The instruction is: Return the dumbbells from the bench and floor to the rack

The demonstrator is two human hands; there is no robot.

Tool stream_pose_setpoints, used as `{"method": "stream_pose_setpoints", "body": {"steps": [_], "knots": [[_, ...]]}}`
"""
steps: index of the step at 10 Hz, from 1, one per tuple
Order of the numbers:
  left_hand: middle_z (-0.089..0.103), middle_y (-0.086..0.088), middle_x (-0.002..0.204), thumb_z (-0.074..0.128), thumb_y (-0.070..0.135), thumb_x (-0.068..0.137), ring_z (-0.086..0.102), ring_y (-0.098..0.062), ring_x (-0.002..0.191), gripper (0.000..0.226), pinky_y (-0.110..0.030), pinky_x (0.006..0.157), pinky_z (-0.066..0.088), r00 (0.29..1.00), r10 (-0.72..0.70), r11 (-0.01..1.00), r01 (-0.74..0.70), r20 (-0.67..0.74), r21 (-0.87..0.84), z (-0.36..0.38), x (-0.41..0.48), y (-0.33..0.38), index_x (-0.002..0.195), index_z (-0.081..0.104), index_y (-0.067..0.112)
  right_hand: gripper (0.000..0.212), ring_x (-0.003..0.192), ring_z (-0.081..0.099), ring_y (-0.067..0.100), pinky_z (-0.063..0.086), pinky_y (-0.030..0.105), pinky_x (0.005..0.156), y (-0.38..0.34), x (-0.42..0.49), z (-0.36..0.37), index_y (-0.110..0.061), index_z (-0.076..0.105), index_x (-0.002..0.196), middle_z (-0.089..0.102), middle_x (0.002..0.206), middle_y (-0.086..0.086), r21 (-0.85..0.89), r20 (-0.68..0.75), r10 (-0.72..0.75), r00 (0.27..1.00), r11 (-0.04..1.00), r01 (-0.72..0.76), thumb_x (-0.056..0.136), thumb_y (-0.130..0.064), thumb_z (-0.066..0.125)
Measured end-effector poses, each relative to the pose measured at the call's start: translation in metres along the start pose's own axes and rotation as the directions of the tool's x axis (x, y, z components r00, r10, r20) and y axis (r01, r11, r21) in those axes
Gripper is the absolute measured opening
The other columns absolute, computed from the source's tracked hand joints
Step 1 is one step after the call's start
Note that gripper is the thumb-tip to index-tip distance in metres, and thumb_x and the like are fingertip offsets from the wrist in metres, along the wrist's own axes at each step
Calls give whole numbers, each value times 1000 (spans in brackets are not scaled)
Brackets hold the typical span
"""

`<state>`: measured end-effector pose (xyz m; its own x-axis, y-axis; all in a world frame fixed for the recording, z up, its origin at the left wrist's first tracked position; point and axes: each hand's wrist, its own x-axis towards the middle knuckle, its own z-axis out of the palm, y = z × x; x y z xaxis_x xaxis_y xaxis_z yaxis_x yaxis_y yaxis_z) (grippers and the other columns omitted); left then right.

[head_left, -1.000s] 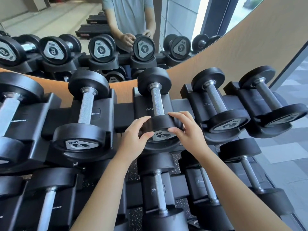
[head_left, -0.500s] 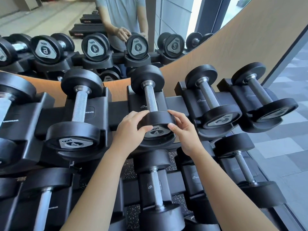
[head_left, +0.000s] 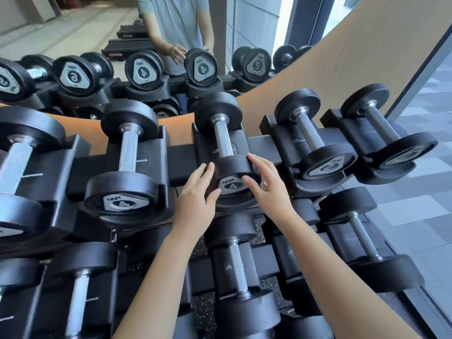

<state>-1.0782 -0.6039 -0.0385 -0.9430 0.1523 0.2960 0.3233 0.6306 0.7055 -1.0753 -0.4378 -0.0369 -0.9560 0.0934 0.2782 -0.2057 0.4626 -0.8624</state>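
A mirror [head_left: 102,33] backs the black rack [head_left: 181,165] I'm looking down on. The 4 dumbbell [head_left: 226,152], black heads and knurled steel handle, lies in the rack's upper-row cradle. My left hand [head_left: 195,204] and right hand [head_left: 269,189] flank its near head, fingers spread and loose, thumbs touching its face.

At frame centre the dumbbell [head_left: 223,152] has matt black rubber-like heads, a knurled bare-metal handle and a brushed silver end plate, resting in a smooth, matt black rack [head_left: 181,162] cradle before a light wood-grain wall panel [head_left: 367,57].
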Motion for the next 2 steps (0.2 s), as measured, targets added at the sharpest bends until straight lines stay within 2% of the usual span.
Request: {"method": "stream_pose_setpoints", "body": {"steps": [1, 2], "knots": [[35, -3, 147, 54, 13, 88, 32, -18, 134, 52, -20, 104, 19, 999, 32, 999, -32, 2, 34, 0, -16, 1, 137, 37, 18, 46, 119, 44, 3, 28, 7, 102, -7, -15, -4, -19, 46, 131, 46, 137, 0, -193, -40, -4, 999, 981, -3, 87, -21, 58], [43, -12, 140, 56, 8, 85, 40, -30, 129, 48, -39, 105, 31, 993, 101, 987, -94, -52, 130, 6, -38, 13, 132, 44, 10, 41, 125, 45, 17, 24, 53, 110, -14, -44, -12, -17, 49, 129, 50, 136, 1, -408, -126, 5, 992, 911, -56, 88, -20, 55]]}}
